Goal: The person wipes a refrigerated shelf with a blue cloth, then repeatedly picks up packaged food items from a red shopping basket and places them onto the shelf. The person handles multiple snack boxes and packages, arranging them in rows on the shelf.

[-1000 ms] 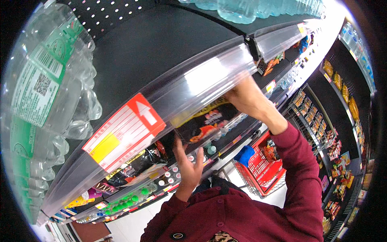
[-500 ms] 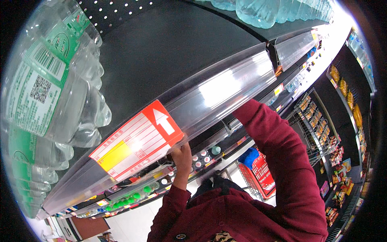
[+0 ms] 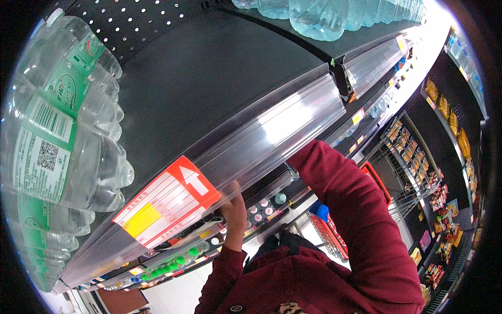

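Note:
Just under the front edge of a black shelf, my left hand is raised near the clear plastic price strip. One finger shows against the lower side of the strip; the rest are hidden, so their grip cannot be made out. A red, white and yellow price label sits in the strip just left of that hand. My right arm, in a dark red sleeve, reaches beneath the same shelf edge, and its hand is out of sight behind the strip.
Clear bottles with green labels line the shelf's left side. Pale blue bottles stand on the adjoining shelf. Green-capped bottles fill a lower shelf. A red shopping cart and a wire rack stand behind my right arm.
The view has shifted, so the price label appears lower and further left. My right sleeve has moved left along the shelf edge. My left hand stays by the strip.

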A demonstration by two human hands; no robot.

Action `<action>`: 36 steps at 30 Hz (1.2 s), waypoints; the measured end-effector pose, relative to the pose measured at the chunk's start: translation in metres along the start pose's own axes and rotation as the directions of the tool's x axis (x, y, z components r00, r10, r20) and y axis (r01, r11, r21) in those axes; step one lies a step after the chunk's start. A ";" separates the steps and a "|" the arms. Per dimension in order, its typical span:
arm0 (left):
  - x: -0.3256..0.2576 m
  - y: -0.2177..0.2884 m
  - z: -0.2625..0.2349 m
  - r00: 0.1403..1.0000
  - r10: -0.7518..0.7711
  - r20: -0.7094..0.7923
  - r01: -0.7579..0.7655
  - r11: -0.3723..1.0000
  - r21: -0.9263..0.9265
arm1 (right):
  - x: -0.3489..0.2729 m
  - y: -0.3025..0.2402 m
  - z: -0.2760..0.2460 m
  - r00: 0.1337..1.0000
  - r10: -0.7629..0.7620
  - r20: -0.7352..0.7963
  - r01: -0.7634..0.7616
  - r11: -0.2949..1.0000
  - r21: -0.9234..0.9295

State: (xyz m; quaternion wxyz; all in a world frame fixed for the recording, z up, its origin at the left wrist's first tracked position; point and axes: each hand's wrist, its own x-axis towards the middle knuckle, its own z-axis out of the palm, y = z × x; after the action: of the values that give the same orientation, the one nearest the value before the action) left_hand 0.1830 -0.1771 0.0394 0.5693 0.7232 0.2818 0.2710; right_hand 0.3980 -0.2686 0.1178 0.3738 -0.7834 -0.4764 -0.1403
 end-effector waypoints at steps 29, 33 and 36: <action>-0.004 -0.004 -0.005 0.998 0.017 0.058 -0.024 0.992 0.125 | -0.022 0.022 0.022 0.991 0.123 -0.058 -0.117 0.989 0.092; -0.004 -0.009 -0.006 0.999 0.034 0.035 -0.038 0.993 0.110 | -0.046 0.029 0.046 0.935 0.284 -0.213 -0.221 0.935 0.277; -0.006 -0.027 -0.009 0.998 0.028 0.061 -0.035 0.992 0.120 | -0.076 0.035 0.071 0.835 0.490 -0.251 -0.330 0.810 0.484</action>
State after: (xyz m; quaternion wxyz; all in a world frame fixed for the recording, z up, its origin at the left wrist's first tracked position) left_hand 0.1694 -0.1703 0.0141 0.5283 0.7684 0.2693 0.2408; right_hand 0.3792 -0.2760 0.0099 0.6370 -0.7289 -0.2336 -0.0912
